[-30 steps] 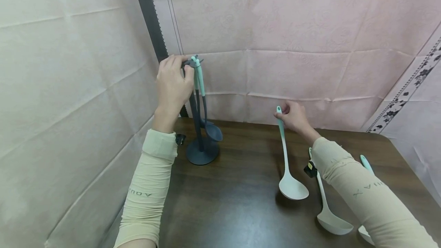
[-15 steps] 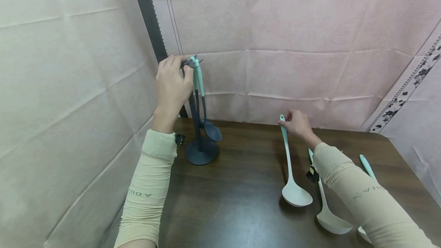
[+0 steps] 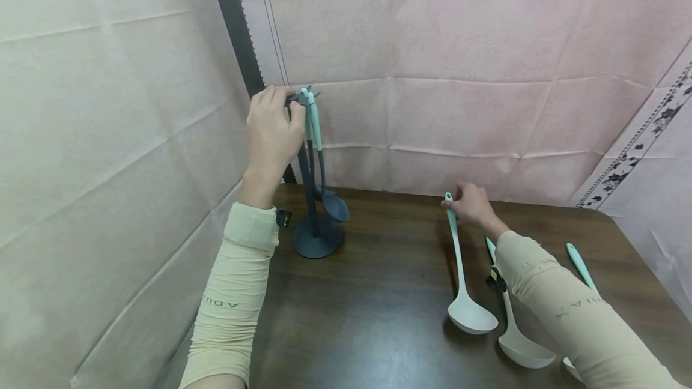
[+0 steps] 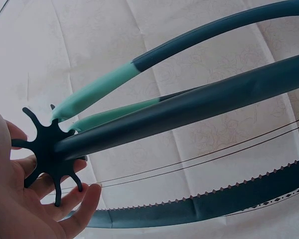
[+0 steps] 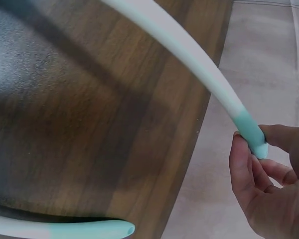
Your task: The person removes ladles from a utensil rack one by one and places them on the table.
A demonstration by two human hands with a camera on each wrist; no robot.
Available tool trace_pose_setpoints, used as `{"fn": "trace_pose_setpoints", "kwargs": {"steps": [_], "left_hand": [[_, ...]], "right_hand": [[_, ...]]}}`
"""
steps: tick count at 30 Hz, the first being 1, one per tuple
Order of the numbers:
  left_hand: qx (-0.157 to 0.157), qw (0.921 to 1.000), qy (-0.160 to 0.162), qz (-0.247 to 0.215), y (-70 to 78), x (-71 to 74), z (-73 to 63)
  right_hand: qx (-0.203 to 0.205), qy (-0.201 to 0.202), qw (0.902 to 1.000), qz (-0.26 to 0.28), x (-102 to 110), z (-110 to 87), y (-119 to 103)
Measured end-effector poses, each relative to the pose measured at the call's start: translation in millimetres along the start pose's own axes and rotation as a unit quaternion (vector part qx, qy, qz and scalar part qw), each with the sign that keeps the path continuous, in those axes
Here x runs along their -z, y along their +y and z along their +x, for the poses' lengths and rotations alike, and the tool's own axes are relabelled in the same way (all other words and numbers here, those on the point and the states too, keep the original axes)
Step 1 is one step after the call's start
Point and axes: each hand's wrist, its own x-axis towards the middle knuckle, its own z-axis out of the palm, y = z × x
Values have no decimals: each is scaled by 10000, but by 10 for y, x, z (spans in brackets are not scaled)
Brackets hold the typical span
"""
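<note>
Stand: dark upright stand [image 3: 318, 244] at the far left of the table [image 3: 389, 263], its round base flat on the wood.
Stand top: a ring of curved hooks [image 4: 47, 142], apparently spread so that each handle hangs apart from the next.
Hung pieces: two with green handles; the front dark spoon [image 3: 336, 208] hangs bowl down beside the post, the other mostly behind it.
My left hand [image 3: 272, 134]: curled about the hooks, thumb and fingers drawn in on them; I judge this grip is meant to steady the stand against tipping.
White ladle: this white ladle [image 3: 472, 316] is near the middle of the table, handle end raised, bowl low; whether the bowl touches the wood I cannot tell.
My right hand [image 3: 472, 204]: barely parted, thumb and forefinger pinching the tip of the green handle [image 3: 453, 225]; holding the very end probably leaves the ladle's length free to swing.
Second ladle: another ladle [image 3: 524, 350] lies to the right, partly behind my wrist.
Third ladle: farther right, a third ladle [image 3: 579, 262], its middle hidden by my sleeve [image 3: 584, 317].
Backing: pale creased cloth [image 3: 411, 119] behind the table.
</note>
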Motion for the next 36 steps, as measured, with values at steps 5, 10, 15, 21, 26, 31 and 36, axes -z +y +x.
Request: {"fn": "trace_pose_setpoints", "kwargs": {"steps": [5,10,15,21,26,31,36], "left_hand": [[-40,10000,71,-7,-6,3,5],[-54,10000,38,-41,-4,7,4],[-60,10000,8,-64,-9,0,-3],[-56,10000,33,-60,-12,-3,-6],[-62,10000,45,-37,1,8,-8],[-84,9999,59,-51,-5,7,-5],[-75,9999,56,-53,-10,0,-5]], "right_hand": [[-138,-171,9998,-18,-17,-2,52],[-224,-302,9993,-33,-19,-7,123],[-270,-371,9989,-29,-31,-19,190],[-340,-401,9986,-86,-64,-47,251],[-368,-429,9984,-51,-79,-83,257],[-495,-446,9978,-42,-86,-99,290],[-611,-458,9971,-30,-113,-97,357]]}}
